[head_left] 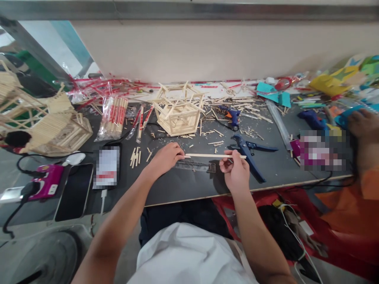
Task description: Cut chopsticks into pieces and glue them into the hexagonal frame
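Observation:
A pale wooden chopstick (207,155) spans between my two hands, a little above a clear plastic ruler (195,165) on the dark table. My left hand (168,156) pinches its left end. Near the other end, my right hand (236,167) grips it between thumb and fingers, with a short tip sticking out to the right. Just right of that hand lies a blue-handled cutter (250,157), its jaws spread. Beyond my hands sits a many-sided frame (179,114) built of wooden sticks, with short cut pieces strewn around it.
A blue glue gun (233,116) lies behind the cutter. Wrapped chopsticks (114,116), two phones (74,191) (107,165) and a purple power strip (49,181) are at left. A larger stick structure (65,130) stands far left. Another person's hand (364,122) is at right.

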